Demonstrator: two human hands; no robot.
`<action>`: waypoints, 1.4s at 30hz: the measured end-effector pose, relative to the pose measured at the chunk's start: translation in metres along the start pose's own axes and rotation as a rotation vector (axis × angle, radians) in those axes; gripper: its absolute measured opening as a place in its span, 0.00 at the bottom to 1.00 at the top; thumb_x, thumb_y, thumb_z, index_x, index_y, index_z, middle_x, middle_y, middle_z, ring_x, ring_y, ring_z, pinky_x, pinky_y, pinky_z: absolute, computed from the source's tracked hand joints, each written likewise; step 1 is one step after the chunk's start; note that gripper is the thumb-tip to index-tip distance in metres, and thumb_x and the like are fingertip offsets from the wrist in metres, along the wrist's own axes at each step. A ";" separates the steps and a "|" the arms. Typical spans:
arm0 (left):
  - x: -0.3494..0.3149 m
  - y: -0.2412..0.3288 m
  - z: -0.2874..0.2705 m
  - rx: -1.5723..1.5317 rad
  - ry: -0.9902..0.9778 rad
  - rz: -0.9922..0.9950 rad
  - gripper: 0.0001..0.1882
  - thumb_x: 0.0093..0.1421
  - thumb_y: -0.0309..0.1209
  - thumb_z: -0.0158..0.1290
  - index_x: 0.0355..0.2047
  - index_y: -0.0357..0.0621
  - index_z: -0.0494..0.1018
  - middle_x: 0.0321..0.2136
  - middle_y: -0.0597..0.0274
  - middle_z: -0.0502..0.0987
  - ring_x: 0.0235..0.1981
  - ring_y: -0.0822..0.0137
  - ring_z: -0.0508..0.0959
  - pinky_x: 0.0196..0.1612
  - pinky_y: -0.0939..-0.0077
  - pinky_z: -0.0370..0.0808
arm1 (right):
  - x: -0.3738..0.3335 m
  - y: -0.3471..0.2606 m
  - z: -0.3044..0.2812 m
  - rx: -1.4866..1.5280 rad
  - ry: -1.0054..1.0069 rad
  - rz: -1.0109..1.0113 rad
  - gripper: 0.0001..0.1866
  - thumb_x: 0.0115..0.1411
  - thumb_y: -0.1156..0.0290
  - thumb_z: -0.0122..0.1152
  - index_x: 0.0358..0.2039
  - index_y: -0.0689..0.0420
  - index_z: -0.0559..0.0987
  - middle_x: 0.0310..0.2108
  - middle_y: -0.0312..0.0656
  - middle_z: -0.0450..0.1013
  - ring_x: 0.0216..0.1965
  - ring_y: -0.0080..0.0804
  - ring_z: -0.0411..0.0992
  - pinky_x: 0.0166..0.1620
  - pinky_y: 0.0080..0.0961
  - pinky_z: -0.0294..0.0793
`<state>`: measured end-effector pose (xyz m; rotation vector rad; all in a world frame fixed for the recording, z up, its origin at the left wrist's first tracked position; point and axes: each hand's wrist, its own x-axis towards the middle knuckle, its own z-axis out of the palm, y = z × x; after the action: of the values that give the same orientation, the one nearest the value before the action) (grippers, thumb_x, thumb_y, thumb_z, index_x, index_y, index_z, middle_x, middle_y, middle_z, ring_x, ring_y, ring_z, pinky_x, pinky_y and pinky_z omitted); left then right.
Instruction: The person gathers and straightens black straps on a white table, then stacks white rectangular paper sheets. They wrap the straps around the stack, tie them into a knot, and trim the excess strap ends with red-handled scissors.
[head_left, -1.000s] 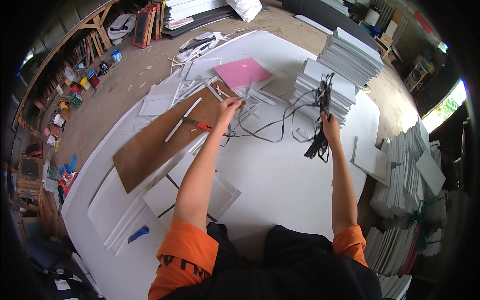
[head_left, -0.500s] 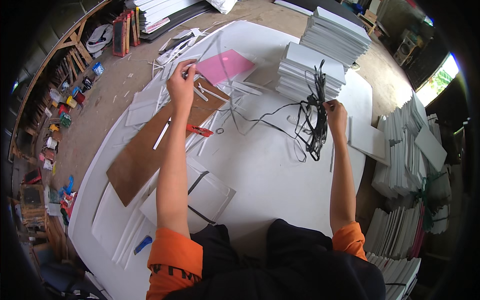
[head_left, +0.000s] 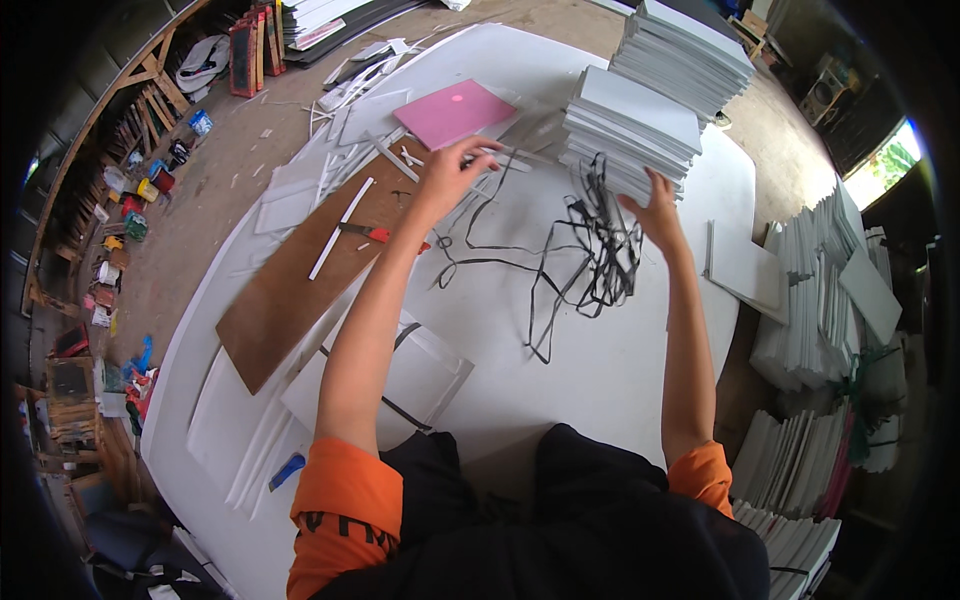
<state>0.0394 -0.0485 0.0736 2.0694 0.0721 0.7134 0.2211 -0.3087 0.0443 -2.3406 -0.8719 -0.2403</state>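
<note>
A tangled bundle of black flat strapping (head_left: 610, 240) lies on the white tabletop, with loose loops spreading left and toward me. My right hand (head_left: 658, 215) is just right of the bundle, thumb and fingers apart, holding nothing. My left hand (head_left: 452, 180) hovers above the far end of a brown board (head_left: 290, 300), its fingers curled in a pinch. A strand of the strapping rises close to those fingertips; the exact grip is partly hidden. Beneath the left forearm lies a red-handled cutting tool (head_left: 375, 233). A strapped pack of white sheets (head_left: 420, 375) rests nearer me.
Tall stacks of grey-white panels (head_left: 635, 125) stand at the far right of the table (head_left: 530, 400). A pink sheet (head_left: 455, 112) and white offcuts lie far left. A blue cutter (head_left: 287, 471) is near left. More panel stacks (head_left: 800, 300) stand on the right.
My right hand has let go of the strapping bundle and opened. The bundle has spread out and shifted slightly left. My left hand has moved right and toward me.
</note>
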 end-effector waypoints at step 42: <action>-0.013 0.021 -0.001 0.232 -0.177 -0.131 0.15 0.50 0.40 0.52 0.25 0.38 0.71 0.16 0.61 0.71 0.18 0.71 0.68 0.24 0.78 0.64 | -0.025 -0.065 -0.015 0.818 -0.534 0.136 0.15 0.59 0.61 0.43 0.26 0.60 0.71 0.14 0.26 0.51 0.17 0.14 0.52 0.23 0.14 0.58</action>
<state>0.0237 -0.0639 0.0843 2.3168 0.1962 0.4564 0.1608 -0.2927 0.0791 -1.6702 -0.8269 0.7055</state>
